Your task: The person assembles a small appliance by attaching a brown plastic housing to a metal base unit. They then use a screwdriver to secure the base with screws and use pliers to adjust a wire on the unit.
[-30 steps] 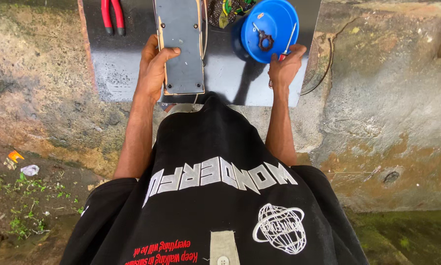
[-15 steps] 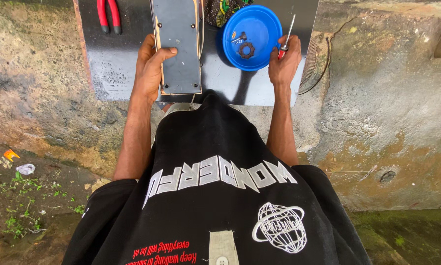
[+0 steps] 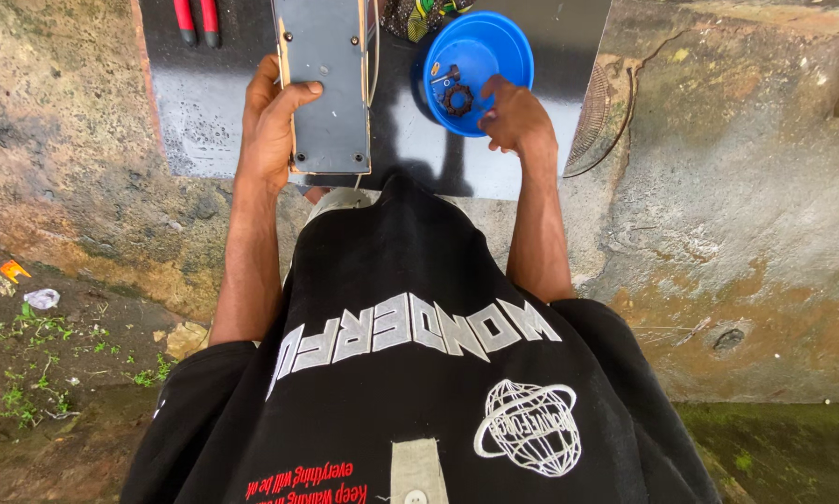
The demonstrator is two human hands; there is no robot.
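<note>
1. The left hand (image 3: 272, 131) grips a flat grey metal case (image 3: 324, 84) by its left edge: the fingers wrap behind that edge and the thumb lies across the near corner of the face. The hand is closed on the case.
2. The case runs lengthwise straight away from the person, its long axis pointing from the wrist toward the far edge of the dark work surface (image 3: 204, 103). Small screws dot its corners, and a thin wire loops along its right side.
3. The right hand (image 3: 514, 117) sits at the near right rim of a blue plastic bowl (image 3: 494, 47), fingers curled and dipping toward the inside. The fingertips may be pinching something small, but the view does not settle it, so whether this hand holds anything cannot be told.
4. The bowl lies just to the right of the case, between the two hands and far closer to the right one. Inside it rest a dark toothed ring (image 3: 457, 98) and a small bolt-like piece (image 3: 445, 75), both just left of the right fingertips.
5. A pair of red-handled pliers (image 3: 198, 21) lies beyond the left hand, well apart from it, up and to its left.
6. A round wire grille (image 3: 595, 117) leans at the edge of the surface just right of the right wrist; a patterned cloth (image 3: 419, 14) shows past the bowl.
</note>
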